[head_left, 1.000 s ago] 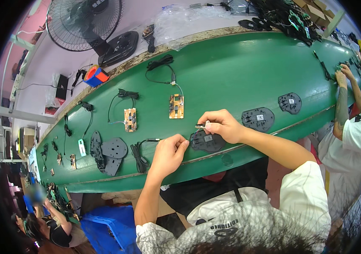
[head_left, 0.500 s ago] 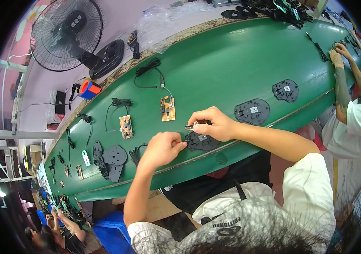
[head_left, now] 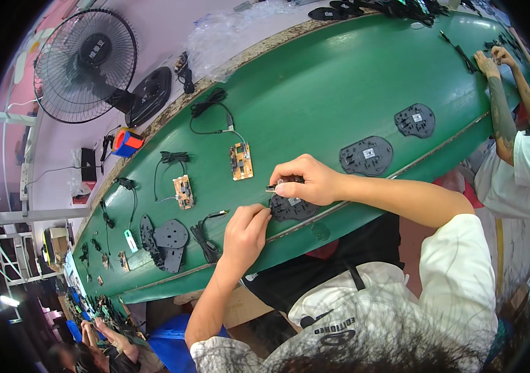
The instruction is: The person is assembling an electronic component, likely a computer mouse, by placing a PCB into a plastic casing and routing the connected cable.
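One small part (head_left: 271, 188) sat pinched in the right hand (head_left: 307, 181) over a black base plate (head_left: 294, 210), left hand (head_left: 247, 233) curled in beside the plate, hold unclear.

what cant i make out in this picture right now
All in the head view:
- Small part: mostly covered by the right hand holding it.
- Left hand: too little detail at its fingertips to tell what it pinches, if anything.
- Black plate: upper part behind the right hand.
- Dark pile: cut off by the top edge.
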Available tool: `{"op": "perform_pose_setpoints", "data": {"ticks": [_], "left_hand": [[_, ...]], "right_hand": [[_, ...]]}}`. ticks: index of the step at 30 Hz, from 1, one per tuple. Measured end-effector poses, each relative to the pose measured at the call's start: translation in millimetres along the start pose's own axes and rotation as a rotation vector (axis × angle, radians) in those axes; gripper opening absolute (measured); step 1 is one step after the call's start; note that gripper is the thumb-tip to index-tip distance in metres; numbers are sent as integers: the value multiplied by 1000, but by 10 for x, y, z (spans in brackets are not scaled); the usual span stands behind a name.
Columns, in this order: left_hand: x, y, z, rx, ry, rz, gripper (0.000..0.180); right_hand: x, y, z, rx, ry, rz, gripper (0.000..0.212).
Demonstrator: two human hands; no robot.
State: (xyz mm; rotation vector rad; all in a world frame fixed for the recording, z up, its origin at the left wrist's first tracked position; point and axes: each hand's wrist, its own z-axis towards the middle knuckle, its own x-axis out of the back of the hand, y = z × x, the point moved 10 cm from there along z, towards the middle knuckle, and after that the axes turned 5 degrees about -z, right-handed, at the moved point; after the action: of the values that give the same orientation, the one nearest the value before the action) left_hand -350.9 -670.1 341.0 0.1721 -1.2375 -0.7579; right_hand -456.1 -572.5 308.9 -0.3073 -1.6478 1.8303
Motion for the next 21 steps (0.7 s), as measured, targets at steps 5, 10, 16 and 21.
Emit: {"op": "perform_pose_setpoints", "data": {"ticks": [5,10,16,21], "left_hand": [[33,46,-24,-84,24,28,21],[-2,179,28,-205,-47,112,21],[-67,149,77,-66,-77,103,11],[-32,-111,53,131,-10,-216,7]], "right_hand": [[-13,-15,-6,-6,-12,-3,31],[7,4,-28,5,6,0,31],[-15,45,-20,-56,-1,7,32],[64,-25,-3,-97,49,-96,33]]}}
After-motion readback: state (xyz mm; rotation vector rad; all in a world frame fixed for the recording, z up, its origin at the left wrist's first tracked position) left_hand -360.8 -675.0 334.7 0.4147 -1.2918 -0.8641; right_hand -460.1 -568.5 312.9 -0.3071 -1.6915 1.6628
